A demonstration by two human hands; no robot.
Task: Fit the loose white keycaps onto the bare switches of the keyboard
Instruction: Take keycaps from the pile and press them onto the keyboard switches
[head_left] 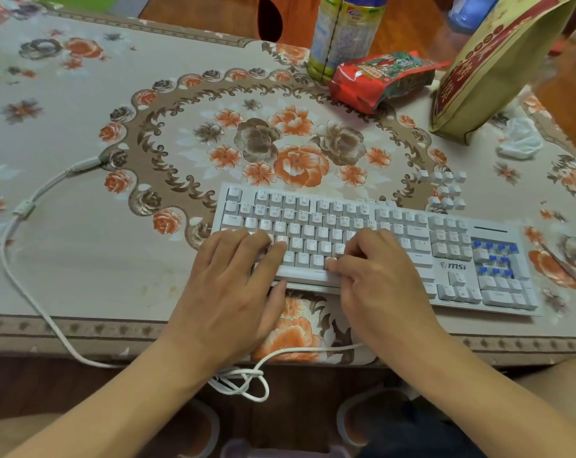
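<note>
Cable coiled nr table edge (snack bags behind keyboard).

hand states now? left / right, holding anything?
Left hand: open, fingers resting on the keyboard, holding nothing.
Right hand: fingers loosely curled on the keys, nothing visibly held.

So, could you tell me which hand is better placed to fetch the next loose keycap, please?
Probably the right hand: the loose keycaps lie beyond the keyboard's right end, near the bare blue switches. The left hand rests over the left keys, farther away.
</note>
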